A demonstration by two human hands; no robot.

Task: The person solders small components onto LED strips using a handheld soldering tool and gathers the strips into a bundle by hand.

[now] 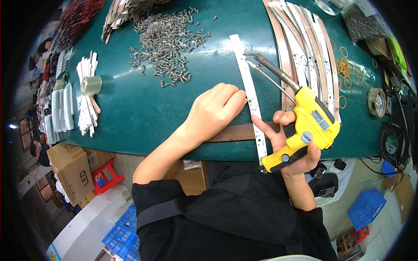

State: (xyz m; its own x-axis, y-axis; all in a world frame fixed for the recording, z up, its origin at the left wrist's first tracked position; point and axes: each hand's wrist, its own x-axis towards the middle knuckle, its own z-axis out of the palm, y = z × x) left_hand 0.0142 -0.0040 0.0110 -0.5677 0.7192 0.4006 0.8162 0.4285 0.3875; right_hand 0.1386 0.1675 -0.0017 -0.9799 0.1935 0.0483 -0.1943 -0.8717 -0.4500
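A long narrow white circuit-board strip [244,74] lies across the table in front of me, its near end by the table edge. My left hand [215,111] is closed, knuckles up, against the strip's left edge; its fingertips are hidden. In my right hand [300,158] is a yellow soldering gun [315,124], its barrel pointing up and left. The gun's tip and thin feed tube reach the strip's upper part; I cannot tell whether they touch it. My right index finger rests at the strip's right edge. A brown bar [230,133] crosses beneath the strip.
Small metal parts [167,43] are heaped at the back. More strips [300,48] lie on the right, near rubber bands [345,67]. On the left, a tape roll [91,85] sits on white strips [87,115]. Cartons [69,169] and a blue crate [366,209] stand below table height.
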